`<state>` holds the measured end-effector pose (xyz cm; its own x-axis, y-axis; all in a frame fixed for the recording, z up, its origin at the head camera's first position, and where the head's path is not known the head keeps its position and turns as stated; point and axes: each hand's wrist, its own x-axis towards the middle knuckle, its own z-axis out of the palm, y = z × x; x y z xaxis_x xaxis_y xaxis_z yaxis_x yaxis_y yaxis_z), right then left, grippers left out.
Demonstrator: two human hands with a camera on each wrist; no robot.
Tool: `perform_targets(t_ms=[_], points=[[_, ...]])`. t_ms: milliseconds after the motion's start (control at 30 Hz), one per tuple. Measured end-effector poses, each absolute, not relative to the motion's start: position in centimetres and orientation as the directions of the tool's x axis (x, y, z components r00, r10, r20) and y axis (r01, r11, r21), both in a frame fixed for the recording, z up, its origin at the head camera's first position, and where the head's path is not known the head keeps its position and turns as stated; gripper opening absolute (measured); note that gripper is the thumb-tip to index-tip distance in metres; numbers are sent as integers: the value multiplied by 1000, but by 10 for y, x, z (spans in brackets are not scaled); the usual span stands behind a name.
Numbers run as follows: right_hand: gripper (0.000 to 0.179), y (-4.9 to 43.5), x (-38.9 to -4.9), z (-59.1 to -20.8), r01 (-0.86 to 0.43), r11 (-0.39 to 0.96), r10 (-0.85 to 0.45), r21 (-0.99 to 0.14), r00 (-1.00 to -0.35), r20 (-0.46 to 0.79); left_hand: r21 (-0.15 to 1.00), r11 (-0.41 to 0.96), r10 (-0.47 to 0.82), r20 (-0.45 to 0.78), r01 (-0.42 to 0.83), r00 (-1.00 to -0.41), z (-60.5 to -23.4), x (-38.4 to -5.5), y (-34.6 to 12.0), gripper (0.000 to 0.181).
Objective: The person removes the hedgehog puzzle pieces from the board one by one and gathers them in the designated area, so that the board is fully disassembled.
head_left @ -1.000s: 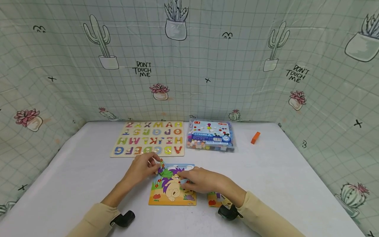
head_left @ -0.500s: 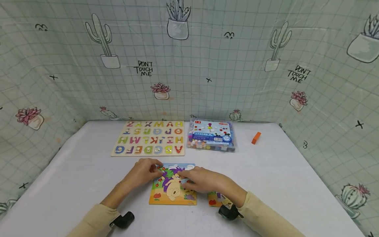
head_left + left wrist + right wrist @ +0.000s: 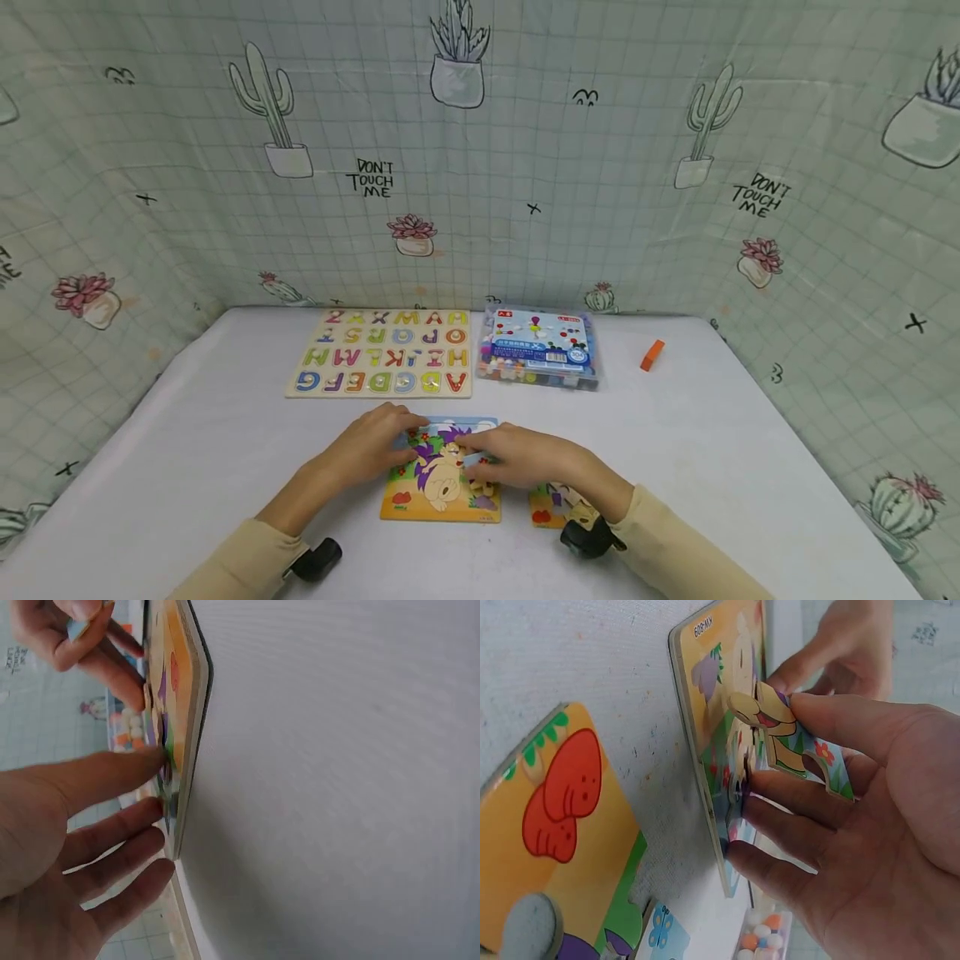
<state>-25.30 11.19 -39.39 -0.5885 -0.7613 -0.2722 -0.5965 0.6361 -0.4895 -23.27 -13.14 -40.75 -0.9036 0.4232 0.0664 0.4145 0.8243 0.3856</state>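
Soft, even light on the white table [image 3: 225,450], I note. Diffuse shadow near left hand [image 3: 372,446]; backdrop [image 3: 34,724] blurred in left wrist view.

Left fingers [image 3: 409,419], right fingers [image 3: 483,439] over puzzle board [image 3: 441,485]; letter board [image 3: 386,367] beyond

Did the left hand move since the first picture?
Yes: in the head view it moved down the picture, away from the letter board. The left hand overlapped the board's near edge before; now it shows just below it.
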Motion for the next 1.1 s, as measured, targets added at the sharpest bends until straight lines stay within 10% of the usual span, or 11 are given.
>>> perform_targets(t_ms=[767,1100], points=[[52,124,-248,-393,-606,626,-748,-491,-646,-155,639,677,505,-45,364,-862,-397,-209,-209,35],[44,136,-250,-394,-591,639,-746,-492,-633,-209,354,831,476,-55,429,-878,-385,-204,-184,33]])
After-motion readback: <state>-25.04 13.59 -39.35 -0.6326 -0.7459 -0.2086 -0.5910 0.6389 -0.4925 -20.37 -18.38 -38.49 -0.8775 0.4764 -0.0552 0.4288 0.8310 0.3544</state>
